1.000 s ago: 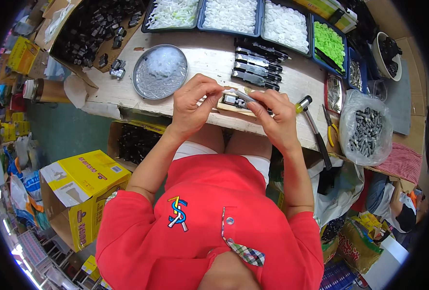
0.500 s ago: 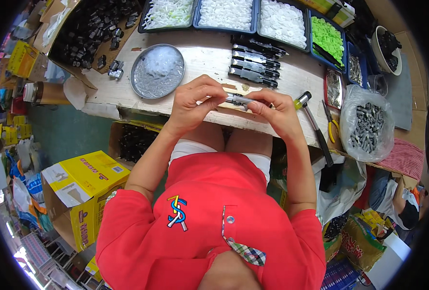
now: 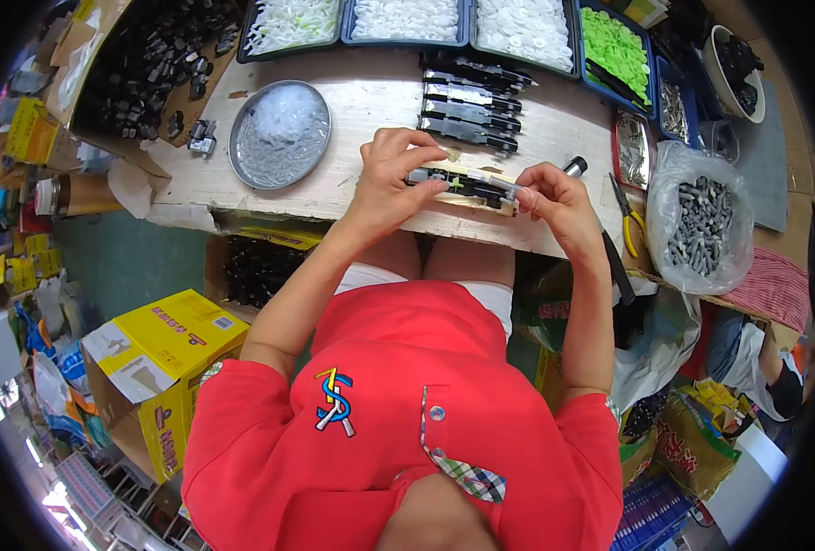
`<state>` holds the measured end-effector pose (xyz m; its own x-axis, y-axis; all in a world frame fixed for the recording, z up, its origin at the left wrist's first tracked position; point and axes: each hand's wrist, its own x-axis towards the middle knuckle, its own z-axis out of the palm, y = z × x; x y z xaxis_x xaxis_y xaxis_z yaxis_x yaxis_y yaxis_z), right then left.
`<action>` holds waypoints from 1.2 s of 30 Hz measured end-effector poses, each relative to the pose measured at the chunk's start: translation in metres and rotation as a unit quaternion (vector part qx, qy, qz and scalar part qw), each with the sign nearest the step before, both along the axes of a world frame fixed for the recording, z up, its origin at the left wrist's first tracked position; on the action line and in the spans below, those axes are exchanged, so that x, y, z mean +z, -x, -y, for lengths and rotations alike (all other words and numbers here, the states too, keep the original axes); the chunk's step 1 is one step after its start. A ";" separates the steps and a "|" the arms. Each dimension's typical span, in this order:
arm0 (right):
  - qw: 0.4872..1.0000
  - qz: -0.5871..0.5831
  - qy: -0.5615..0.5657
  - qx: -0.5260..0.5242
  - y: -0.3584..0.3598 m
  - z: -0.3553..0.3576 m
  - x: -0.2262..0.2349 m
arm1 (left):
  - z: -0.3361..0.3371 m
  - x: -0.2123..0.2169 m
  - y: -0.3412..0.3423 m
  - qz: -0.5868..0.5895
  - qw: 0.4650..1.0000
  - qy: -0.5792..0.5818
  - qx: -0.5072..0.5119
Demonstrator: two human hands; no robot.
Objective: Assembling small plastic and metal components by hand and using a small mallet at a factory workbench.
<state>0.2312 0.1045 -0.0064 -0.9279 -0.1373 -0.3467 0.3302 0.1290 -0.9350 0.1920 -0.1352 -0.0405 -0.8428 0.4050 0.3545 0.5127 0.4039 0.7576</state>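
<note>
At the front of the bench lies a long, narrow black part assembly point(image 3: 463, 186) with a small pale green piece in its middle, set along a light wooden strip. My left hand point(image 3: 391, 184) grips its left end between thumb and fingers. My right hand point(image 3: 556, 197) pinches a small grey-silver piece point(image 3: 499, 182) against the right end; its exact shape is partly hidden by the fingers. Several similar black assemblies point(image 3: 470, 121) lie in a row just beyond. A hammer point(image 3: 617, 266) lies right beside my right hand, its head partly behind the fingers.
Trays of white parts point(image 3: 406, 39) and green parts point(image 3: 621, 57) line the far edge. At left are a round metal dish point(image 3: 279, 170) and a box of black parts point(image 3: 136, 101). Yellow-handled pliers point(image 3: 635, 234) and a bag of grey parts point(image 3: 700, 225) lie right.
My hands were close together over a small piece; now they are farther apart, with the black assembly showing between them. My right hand has moved right. The whole view has shifted slightly.
</note>
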 end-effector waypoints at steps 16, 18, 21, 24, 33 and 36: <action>0.998 -0.009 -0.054 0.029 0.005 0.009 -0.011 | -0.021 -0.004 -0.007 0.028 0.997 0.058 0.041; 0.998 -0.011 -0.060 0.030 0.005 0.009 -0.013 | -0.021 -0.005 -0.007 0.034 0.997 0.057 0.043; 0.997 -0.008 -0.067 0.029 0.004 0.008 -0.018 | -0.021 -0.006 -0.008 0.030 0.997 0.048 0.047; 0.997 -0.003 -0.074 0.019 0.006 0.007 -0.022 | -0.021 -0.007 -0.008 0.021 0.998 0.048 0.045; 0.994 0.079 -0.072 -0.012 0.018 0.006 -0.010 | -0.025 -0.006 -0.003 -0.004 0.999 0.035 0.020; 0.995 0.070 -0.077 0.012 0.015 0.002 -0.021 | -0.025 -0.007 -0.003 -0.014 0.998 0.049 0.026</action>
